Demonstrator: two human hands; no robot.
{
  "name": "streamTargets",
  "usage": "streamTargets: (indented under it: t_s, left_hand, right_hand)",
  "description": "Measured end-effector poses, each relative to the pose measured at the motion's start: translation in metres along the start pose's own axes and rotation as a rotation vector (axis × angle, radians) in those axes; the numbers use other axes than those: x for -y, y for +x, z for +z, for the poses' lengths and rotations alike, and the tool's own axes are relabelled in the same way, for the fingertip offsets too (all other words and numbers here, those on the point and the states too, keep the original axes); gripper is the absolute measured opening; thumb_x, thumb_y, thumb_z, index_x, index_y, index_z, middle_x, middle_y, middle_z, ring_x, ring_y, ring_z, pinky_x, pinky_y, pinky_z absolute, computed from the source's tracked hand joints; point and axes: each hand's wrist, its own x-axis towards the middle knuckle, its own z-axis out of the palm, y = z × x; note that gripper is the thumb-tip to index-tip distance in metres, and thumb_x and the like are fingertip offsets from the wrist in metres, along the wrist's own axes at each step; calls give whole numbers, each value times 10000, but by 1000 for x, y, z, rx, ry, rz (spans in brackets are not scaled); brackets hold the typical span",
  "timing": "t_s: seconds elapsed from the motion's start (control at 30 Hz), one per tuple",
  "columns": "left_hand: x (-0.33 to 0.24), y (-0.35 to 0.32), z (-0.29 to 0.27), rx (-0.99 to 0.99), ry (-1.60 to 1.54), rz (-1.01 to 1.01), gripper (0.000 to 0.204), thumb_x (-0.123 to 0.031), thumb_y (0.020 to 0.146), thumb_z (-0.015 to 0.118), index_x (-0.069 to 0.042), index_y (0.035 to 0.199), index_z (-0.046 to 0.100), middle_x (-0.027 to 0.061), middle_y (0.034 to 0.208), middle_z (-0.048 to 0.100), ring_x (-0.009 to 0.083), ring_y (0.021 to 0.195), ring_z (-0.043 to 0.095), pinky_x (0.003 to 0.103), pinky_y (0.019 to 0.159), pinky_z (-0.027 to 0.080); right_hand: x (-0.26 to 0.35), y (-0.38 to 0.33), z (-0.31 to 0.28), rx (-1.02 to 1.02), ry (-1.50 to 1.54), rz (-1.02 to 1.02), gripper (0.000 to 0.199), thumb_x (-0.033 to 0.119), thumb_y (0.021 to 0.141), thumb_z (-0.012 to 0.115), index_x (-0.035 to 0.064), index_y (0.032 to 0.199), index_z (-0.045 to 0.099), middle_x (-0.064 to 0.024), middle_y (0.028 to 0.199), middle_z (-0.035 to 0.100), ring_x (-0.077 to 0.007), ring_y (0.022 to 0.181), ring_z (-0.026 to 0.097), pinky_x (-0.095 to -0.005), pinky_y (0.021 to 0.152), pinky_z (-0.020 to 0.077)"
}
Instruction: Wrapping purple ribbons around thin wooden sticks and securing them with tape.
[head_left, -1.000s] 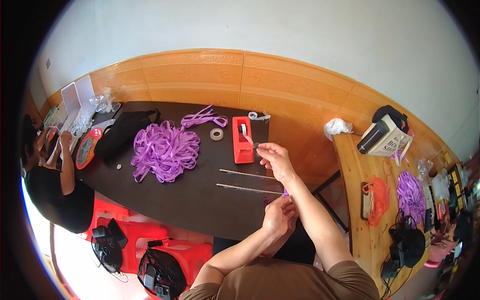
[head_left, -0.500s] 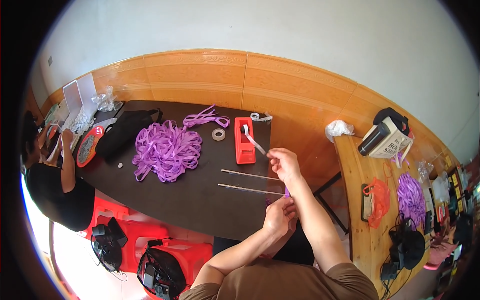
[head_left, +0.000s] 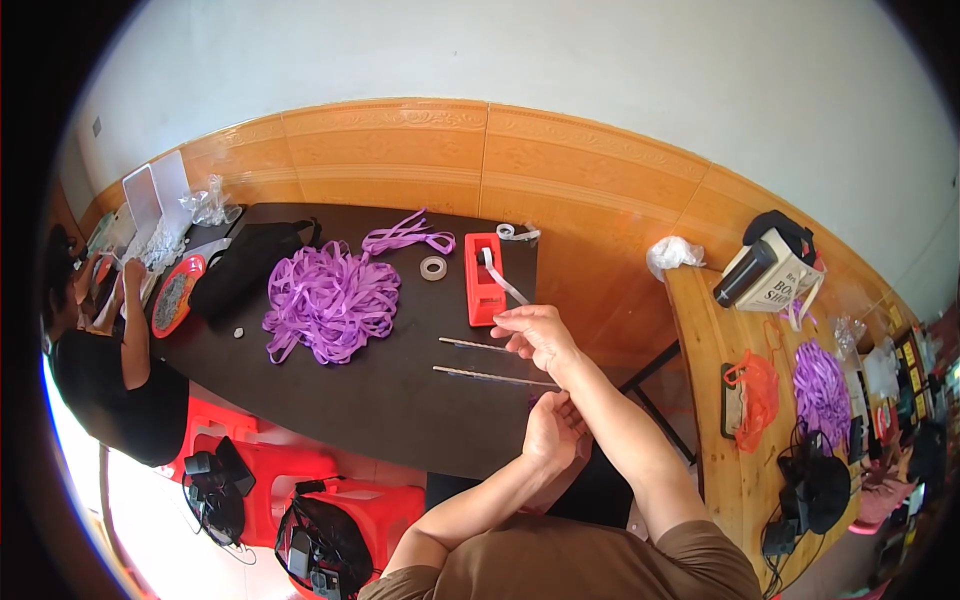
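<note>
Now we find the right hand (head_left: 540, 338) lower and further left than half a second ago, its bent fingers just beside the near end of the red dispenser (head_left: 474, 278), while the purple patch seen earlier at the left hand (head_left: 553, 430) no longer shows. From the dispenser, the white tape strip (head_left: 508, 285) slants toward us and rightward, up to the right hand; we cannot tell whether those fingers grip it. The dispenser sits on the dark surface (head_left: 380, 410), its long axis running away from us. Two thin rods (head_left: 490, 377) point leftward, roughly parallel; the left fingers curl near the lower one's right end, their hold unclear to us.
</note>
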Motion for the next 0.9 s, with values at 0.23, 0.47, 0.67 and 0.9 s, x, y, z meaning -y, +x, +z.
streamTargets:
  t_s: [0.23,0.47,0.67,0.9]
  left_hand:
    - [-1,1,-2,28,-21,5,281,-247,869,428,-33,977,576,91,986,621,225,931,557,377,879,423]
    - [-4,-3,4,16,-5,6,306,-258,873,418,-30,990,585,91,996,626,218,940,559,371,880,418]
    - [-5,-4,4,25,-4,2,327,-266,884,401,-26,1002,588,88,1006,629,214,941,560,365,874,417]
    - [-1,2,-1,30,2,-1,332,-255,904,380,-19,1014,586,86,1020,625,212,947,557,360,867,421]
  right_hand:
    - [0,3,5,-32,37,-18,202,216,808,759,54,885,667,-67,751,679,-92,500,569,-204,387,353]
    - [3,3,10,-92,9,-28,205,236,813,761,56,822,664,-58,716,658,-98,490,571,-203,355,323]
    - [-7,14,9,-101,-26,-133,198,206,840,735,33,801,648,-60,690,645,-101,484,573,-214,357,353]
    - [-17,24,1,-62,-64,-239,185,168,872,690,28,769,627,-63,669,636,-108,493,587,-219,378,381]
